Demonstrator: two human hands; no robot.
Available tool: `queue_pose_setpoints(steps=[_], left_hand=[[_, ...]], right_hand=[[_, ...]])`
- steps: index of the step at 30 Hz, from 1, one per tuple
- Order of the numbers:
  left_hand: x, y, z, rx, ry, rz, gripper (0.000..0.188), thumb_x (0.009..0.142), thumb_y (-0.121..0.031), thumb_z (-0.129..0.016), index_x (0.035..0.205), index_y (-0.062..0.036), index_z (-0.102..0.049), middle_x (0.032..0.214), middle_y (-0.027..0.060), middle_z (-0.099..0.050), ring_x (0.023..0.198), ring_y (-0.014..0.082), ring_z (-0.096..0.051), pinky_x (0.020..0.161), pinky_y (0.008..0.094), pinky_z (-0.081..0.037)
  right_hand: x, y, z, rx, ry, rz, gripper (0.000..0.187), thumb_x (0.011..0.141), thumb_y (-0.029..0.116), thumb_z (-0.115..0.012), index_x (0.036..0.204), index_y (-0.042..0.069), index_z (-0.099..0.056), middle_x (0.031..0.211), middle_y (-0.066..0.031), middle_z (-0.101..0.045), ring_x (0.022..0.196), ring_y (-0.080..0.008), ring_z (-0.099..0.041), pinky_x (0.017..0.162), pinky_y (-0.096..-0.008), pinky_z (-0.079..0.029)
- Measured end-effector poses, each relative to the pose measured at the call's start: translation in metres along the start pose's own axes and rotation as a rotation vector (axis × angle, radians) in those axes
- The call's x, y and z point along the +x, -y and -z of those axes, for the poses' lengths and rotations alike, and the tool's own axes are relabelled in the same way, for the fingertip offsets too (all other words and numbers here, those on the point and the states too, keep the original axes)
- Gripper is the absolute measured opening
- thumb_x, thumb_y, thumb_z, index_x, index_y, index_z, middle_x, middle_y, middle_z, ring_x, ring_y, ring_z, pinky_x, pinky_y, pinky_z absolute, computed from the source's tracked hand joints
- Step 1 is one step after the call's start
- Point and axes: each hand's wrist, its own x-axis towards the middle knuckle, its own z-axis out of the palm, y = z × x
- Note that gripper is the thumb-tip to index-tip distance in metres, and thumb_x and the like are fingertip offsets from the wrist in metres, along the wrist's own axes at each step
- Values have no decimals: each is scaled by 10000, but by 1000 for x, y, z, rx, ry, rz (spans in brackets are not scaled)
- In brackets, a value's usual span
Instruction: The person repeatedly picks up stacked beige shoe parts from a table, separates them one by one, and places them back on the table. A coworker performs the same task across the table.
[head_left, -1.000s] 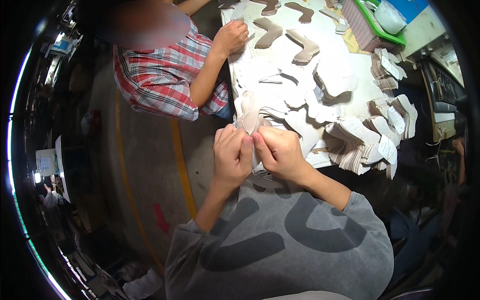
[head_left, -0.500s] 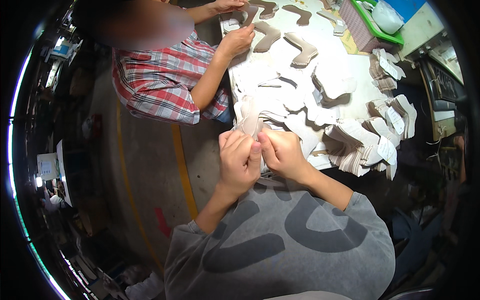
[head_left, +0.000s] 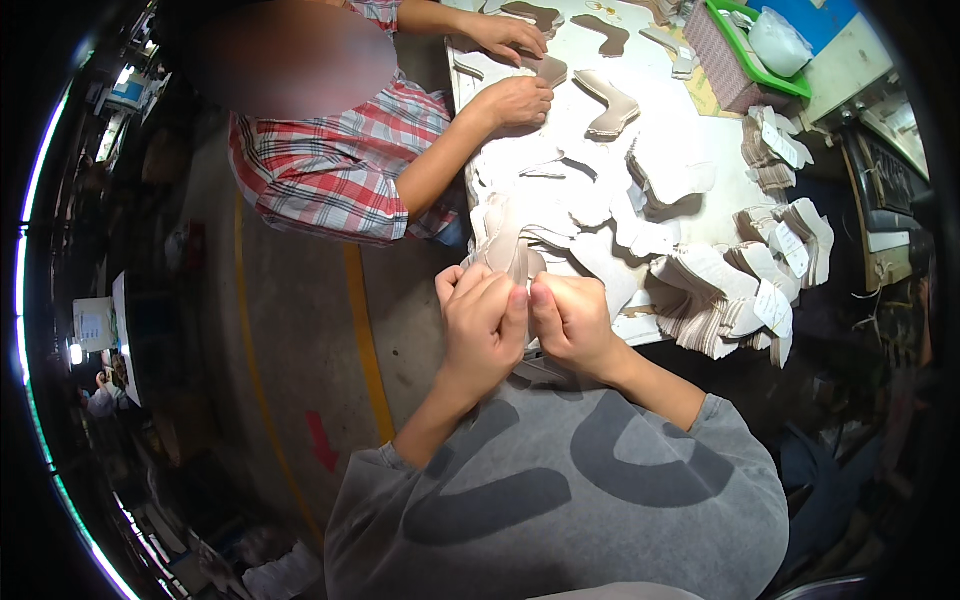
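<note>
My left hand [head_left: 482,325] and my right hand [head_left: 574,318] are closed side by side at the table's near edge, thumbs up and almost touching. Between them they grip a pale beige curved cut piece [head_left: 520,262], most of which my fingers hide. Just beyond my knuckles lies a loose heap of similar pale pieces [head_left: 500,222], overlapping one another. Glare washes out many of their outlines.
Across the left corner, a person in a plaid shirt [head_left: 310,175] has both hands on a brown cut piece [head_left: 543,68]. Thick stacks of beige pieces [head_left: 705,290] with paper tags line the table's right side. A green-rimmed basket [head_left: 735,40] holds a plastic bag [head_left: 780,45].
My hands have turned slightly and drawn nearer the table edge, thumbs now side by side. The other person's hands have lowered a brown piece onto the table.
</note>
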Motion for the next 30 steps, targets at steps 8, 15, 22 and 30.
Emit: queue_pose_setpoints(steps=[8,15,22,30], left_hand=[[3,11,-4,-46,1,10,326,1051,-213,-574,758,-77,-535,696,57,-496,722,261,-504,807,407,-345],[7,25,1,-32,8,80,326,1075,-249,-545,809,-61,-546,768,85,-504,769,299,-522,821,407,-369],[3,36,1,-143,91,-66,324,1071,-264,-530,836,-45,-569,852,101,-536,846,317,-519,846,425,-383],[6,42,-6,-306,44,-105,408,1095,-333,-476,800,-54,-517,836,113,-518,810,324,-494,809,427,-386]], right_hand=[[2,4,5,138,83,-77,363,1100,175,-511,782,1,-544,611,-130,-509,493,-287,-496,510,-387,-414],[11,-5,16,282,147,-273,339,1101,163,-509,807,-7,-511,666,-57,-441,601,-133,-407,558,-333,-379],[4,-15,25,720,505,-804,339,1123,331,-469,914,84,-569,829,55,-491,738,-62,-435,637,-261,-376],[-3,-19,17,1123,466,-917,352,1095,351,-514,1147,29,-645,888,25,-565,763,-67,-488,661,-247,-388]])
